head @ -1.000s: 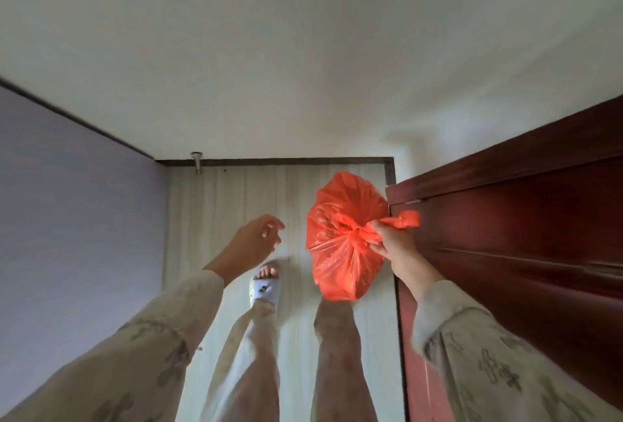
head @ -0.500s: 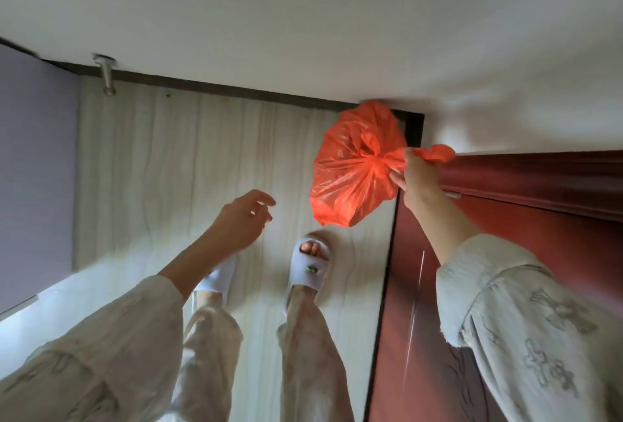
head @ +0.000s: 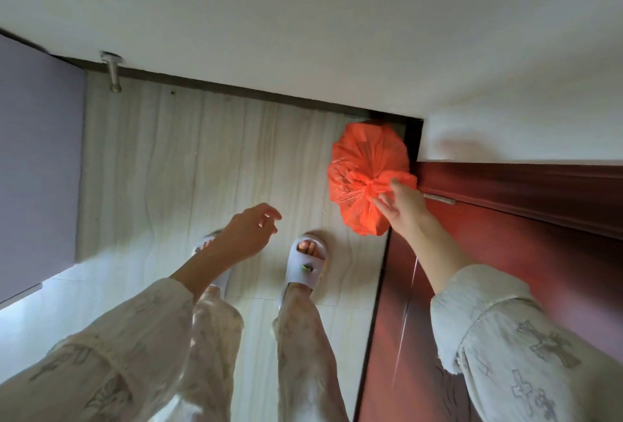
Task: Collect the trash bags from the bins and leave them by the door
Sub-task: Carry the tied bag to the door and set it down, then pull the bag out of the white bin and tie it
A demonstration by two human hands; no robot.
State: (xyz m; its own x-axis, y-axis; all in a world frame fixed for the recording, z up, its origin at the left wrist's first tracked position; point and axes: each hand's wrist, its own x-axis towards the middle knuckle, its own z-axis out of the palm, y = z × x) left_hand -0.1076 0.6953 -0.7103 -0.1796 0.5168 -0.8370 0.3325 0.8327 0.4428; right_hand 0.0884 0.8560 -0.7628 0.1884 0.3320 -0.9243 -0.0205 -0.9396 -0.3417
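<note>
An orange trash bag (head: 365, 165), tied in a knot at the top, sits low in the floor corner against the frame of the dark red door (head: 526, 253). My right hand (head: 403, 205) reaches down to the knot; its fingers are spread and nearly straight, touching the plastic just below the knot tail. My left hand (head: 251, 229) hovers over the pale floor to the left of the bag, fingers loosely curled, holding nothing.
My two feet in pale slippers (head: 305, 264) stand on the light wood-grain floor (head: 202, 158). A metal door stop (head: 113, 74) sticks out of the skirting at the left. A purple panel (head: 37, 158) bounds the left side; a white wall lies ahead.
My right hand has lowered the orange bag into the corner by the door frame, and its fingers have straightened from a grip on the knot. My left hand stayed empty.
</note>
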